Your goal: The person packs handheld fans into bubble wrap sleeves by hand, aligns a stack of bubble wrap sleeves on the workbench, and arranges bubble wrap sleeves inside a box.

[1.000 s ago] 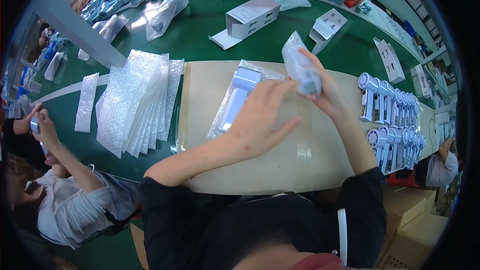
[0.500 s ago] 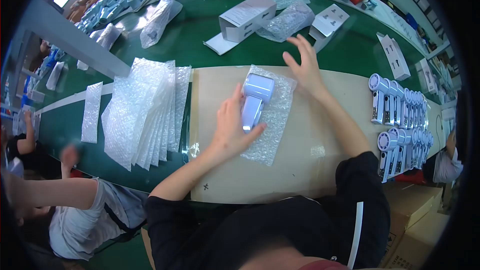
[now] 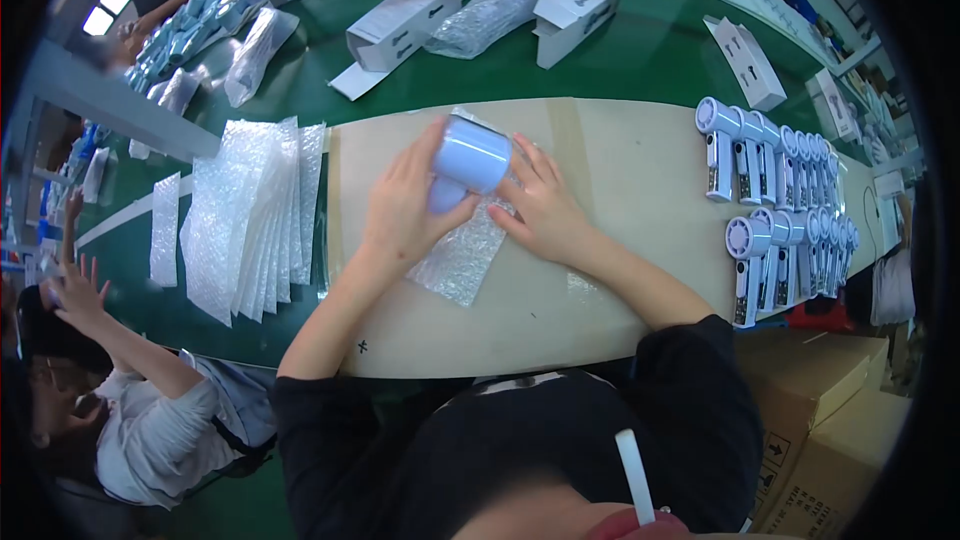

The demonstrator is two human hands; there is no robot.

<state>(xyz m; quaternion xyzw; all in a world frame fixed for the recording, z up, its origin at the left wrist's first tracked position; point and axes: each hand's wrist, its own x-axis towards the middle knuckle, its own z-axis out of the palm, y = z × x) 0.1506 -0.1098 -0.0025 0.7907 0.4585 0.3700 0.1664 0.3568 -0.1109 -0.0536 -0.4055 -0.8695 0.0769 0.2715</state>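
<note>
A lavender handheld device with a cylindrical head [image 3: 474, 153] is tilted above the mat, partly covered by fingers. My left hand [image 3: 405, 195] wraps round its left side and handle, closed on it. Against the right end of the head rests my right hand [image 3: 540, 200], its fingers stretched and thumb apart; the exact contact is hard to see. Under both hands lies a clear bubble-wrap bag [image 3: 460, 265] on the tan cardboard mat [image 3: 600, 155]. The device's lower part is hidden behind my left hand.
Bubble-wrap bags [image 3: 240, 220] are fanned out at left. Similar devices [image 3: 775, 240] stand in two rows at right. White boxes [image 3: 580, 5] and a bubble-wrapped item [image 3: 485, 15] lie at the back. Another person [image 3: 160, 405] sits at lower left, near a grey post [image 3: 120, 100].
My left hand has lifted and tilted the device off the bubble-wrap bag. My right hand has come down and left to the device's head. The whole view has shifted.
</note>
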